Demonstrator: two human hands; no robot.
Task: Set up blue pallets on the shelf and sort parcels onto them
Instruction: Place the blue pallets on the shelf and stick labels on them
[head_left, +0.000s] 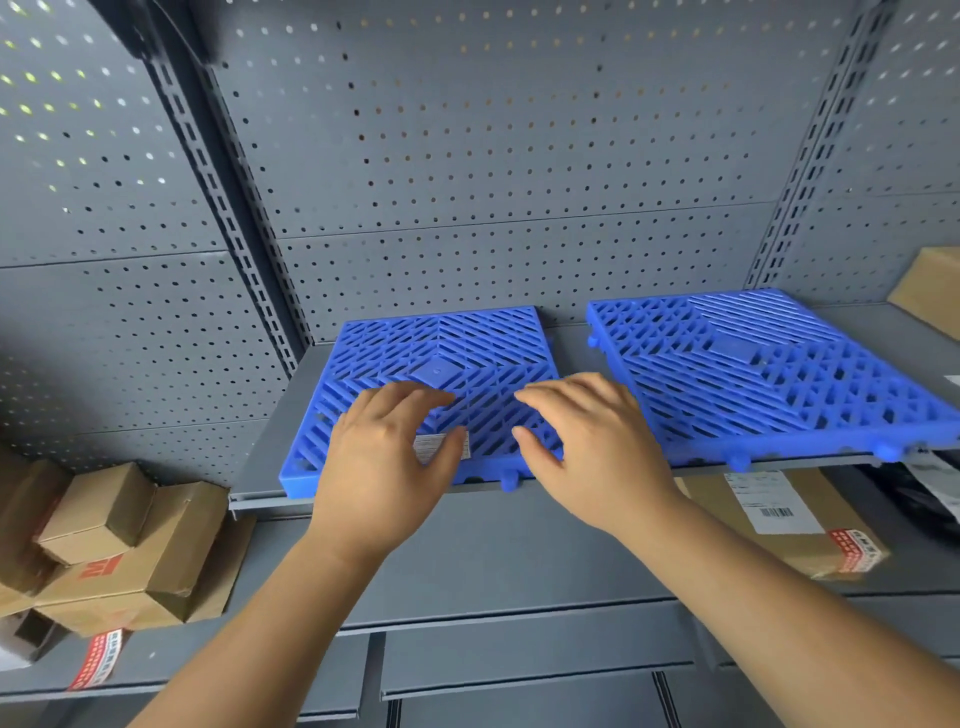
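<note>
On the shelf (298, 400), one blue pallet (441, 343) is covered at its near half by the left hand (384, 457) and right hand (587, 447), fingers (415, 395) loosely bent, nothing gripped. The second pallet (753, 364) is set apart at 3 o'clock, nearest the right hand.

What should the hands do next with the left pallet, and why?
Probably slide the left pallet rightward until it meets the right pallet. The left hand and right hand lie open over it, well placed to push, and a strip of bare shelf separates the two pallets.
</note>
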